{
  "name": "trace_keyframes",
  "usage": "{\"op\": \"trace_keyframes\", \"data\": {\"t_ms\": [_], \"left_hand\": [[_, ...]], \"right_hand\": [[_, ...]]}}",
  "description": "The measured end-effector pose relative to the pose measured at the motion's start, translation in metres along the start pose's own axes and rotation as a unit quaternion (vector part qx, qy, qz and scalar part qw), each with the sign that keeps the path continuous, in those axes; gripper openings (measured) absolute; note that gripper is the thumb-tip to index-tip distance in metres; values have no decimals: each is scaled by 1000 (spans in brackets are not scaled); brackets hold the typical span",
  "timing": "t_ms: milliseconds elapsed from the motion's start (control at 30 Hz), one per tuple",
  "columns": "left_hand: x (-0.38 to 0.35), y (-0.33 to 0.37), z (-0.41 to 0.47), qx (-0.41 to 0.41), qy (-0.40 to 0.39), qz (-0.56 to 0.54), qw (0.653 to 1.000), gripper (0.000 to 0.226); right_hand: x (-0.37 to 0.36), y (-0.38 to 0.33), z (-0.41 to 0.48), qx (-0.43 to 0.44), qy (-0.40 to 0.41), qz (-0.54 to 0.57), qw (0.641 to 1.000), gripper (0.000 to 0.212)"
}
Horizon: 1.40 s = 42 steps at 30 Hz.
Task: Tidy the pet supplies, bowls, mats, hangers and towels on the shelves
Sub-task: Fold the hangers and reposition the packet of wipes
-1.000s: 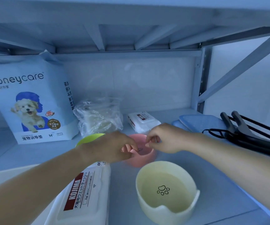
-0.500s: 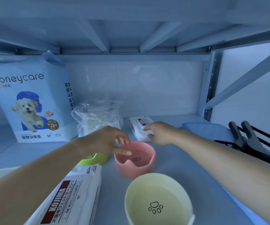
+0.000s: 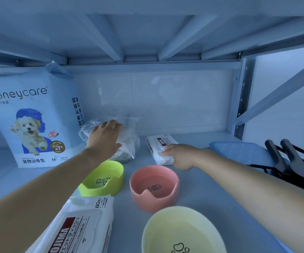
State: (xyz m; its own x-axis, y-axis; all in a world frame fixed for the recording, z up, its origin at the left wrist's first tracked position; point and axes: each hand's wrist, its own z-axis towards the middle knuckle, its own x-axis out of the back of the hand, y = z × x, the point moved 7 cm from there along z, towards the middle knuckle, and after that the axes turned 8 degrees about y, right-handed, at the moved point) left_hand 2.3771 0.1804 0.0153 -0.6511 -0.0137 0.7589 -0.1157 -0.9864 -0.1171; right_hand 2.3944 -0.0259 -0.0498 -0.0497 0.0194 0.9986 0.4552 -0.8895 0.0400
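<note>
Behind green bowl [image 3: 96, 191], pink bowl [image 3: 153, 203]: left hand [image 3: 104, 139] spread on clear bag [image 3: 130, 143], right hand [image 3: 181, 156] pinching wipes pack [image 3: 161, 143].

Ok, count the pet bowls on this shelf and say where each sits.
3. The green bowl is left of centre, the pink bowl right of it, the cream bowl nearest, partly cut off. Others may lie outside the frame.

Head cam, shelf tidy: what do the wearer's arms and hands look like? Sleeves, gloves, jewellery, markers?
The left hand and right hand are bare: no gloves, and no rings that I can see. The left forearm and right forearm are uncovered as far as the frame shows, with no sleeve edge in view. No watch, band, marker or cable on either wrist.
</note>
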Motion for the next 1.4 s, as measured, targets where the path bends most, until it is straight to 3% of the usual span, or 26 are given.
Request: {"op": "trace_keyframes", "data": {"t_ms": [467, 1033, 1400], "left_hand": [[-10, -12, 3, 19, -29, -44, 998, 53], [-16, 20, 25, -18, -45, -111, 993, 51], [-31, 48, 45, -15, -56, -77, 995, 41]], "right_hand": [[-20, 4, 36, -7, 22, 35, 999, 83], [-25, 20, 41, -27, 1, 47, 999, 77], [-33, 38, 53, -51, 5, 66, 997, 77]]}}
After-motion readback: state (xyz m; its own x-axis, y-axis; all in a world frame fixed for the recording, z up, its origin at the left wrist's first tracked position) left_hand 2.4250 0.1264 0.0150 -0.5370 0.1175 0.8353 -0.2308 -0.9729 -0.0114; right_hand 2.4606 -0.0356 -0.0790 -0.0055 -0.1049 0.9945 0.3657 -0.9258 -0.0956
